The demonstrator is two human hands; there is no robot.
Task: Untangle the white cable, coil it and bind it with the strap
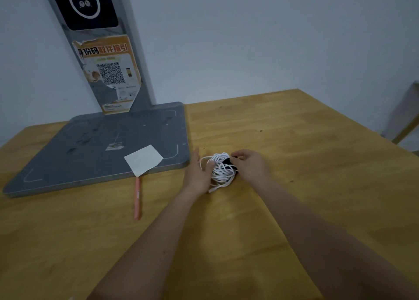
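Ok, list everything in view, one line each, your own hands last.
white cable: one, white, bundled on the table between both hands
strap: one, black, on the bundle's right side
pen: one, pink, on the table by the base
paper slip: one, white, on the base's near edge
scanner stand: one, grey, table's far left, orange QR poster
table: one, wooden
left hand: fingers straight, touches the bundle
right hand: pinches the strap
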